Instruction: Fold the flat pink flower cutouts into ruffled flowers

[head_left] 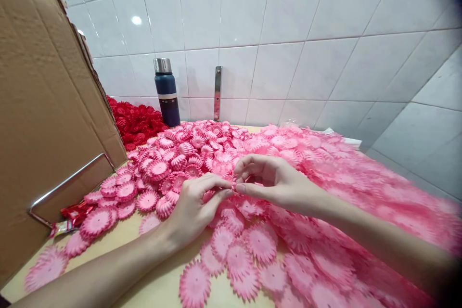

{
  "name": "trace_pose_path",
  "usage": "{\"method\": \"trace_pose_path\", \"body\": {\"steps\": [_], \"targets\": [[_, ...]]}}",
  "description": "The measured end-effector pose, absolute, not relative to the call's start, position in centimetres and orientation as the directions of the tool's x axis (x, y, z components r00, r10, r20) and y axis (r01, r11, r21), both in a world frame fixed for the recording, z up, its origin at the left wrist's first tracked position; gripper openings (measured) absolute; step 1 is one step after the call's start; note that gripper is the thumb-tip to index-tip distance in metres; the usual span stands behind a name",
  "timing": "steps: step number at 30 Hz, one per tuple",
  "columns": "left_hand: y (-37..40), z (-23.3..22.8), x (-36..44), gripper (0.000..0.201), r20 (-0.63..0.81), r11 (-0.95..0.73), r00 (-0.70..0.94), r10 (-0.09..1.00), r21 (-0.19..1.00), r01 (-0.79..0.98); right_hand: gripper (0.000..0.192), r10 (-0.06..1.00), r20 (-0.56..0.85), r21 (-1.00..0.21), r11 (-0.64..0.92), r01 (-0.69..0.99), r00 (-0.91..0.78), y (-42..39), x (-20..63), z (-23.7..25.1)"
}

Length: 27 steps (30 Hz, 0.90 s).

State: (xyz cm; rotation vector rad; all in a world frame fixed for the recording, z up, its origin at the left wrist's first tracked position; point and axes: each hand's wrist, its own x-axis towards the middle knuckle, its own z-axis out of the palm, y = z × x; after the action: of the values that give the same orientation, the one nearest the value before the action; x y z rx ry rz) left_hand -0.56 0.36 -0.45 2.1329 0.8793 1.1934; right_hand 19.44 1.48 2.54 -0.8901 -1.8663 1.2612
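Pinching frilly pink petal (234, 186), left hand (195, 207), right hand (274, 180)

Table (151, 293): flat petal discs (252, 245) spread over the centre and right, reaching the tiled wall (288, 33) behind. Cupped flower pieces (169, 163) heaped left of centre. Second flower heap (139, 120) at back left, against the wall. Flask (166, 91) upright just right of that heap, before the wall. Cardboard sheet (46, 120) standing at far left, a wire bracket (68, 185) in front of it. Foil wrapper (74, 214) at its foot. Left hand (195, 209) and right hand (274, 180) meet above the centre discs.
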Motion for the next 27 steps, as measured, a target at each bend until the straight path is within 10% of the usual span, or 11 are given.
{"method": "trace_pose_path", "body": {"steps": [18, 27], "targets": [[-0.1, 0.0, -0.4, 0.014, 0.475, -0.620, 0.418, 0.774, 0.703, 0.349, 0.015, 0.828, 0.248, -0.923, 0.360, 0.137, -0.504, 1.2, 19.2, 3.0], [-0.3, 0.2, -0.3, 0.014, 0.530, -0.602, 0.287, 0.798, 0.730, 0.324, 0.016, 0.715, 0.531, -0.419, 0.688, 0.592, -0.455, 2.4, 20.4, 3.1]]}}
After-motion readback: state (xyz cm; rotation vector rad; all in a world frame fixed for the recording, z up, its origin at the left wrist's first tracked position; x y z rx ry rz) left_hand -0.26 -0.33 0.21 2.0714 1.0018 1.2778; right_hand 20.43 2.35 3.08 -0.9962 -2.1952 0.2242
